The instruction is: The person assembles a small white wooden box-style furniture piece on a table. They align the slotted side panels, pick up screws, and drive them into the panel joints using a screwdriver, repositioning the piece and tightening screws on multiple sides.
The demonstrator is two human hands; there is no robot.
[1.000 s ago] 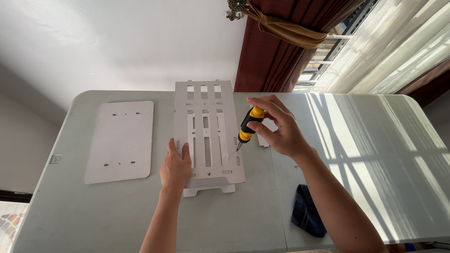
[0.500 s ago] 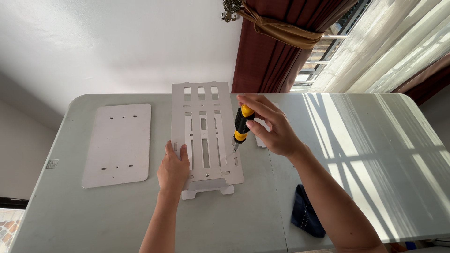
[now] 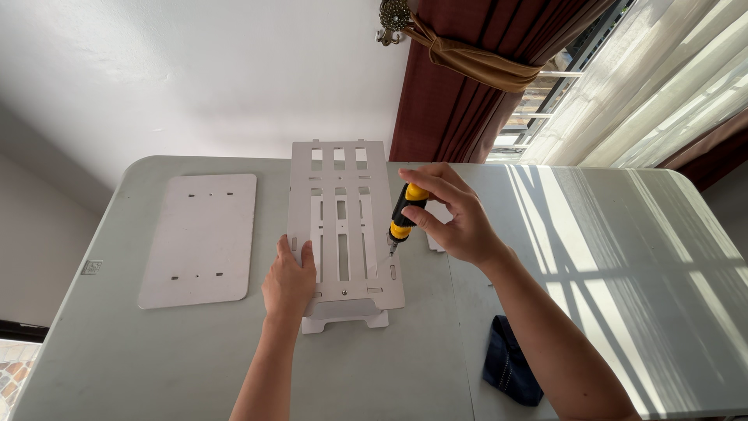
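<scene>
Right hand (image 3: 456,222) clamps yellow-black screwdriver (image 3: 403,214), tip at right edge of slotted white panel (image 3: 343,226), mid-bench (image 3: 117,366). Left hand (image 3: 288,281) flat, pinning left edge. Panel looks light, stiff, slippery; hold by edges.

bright daylight from right | striped shadows on table (image 3: 608,257) | sharp
</scene>
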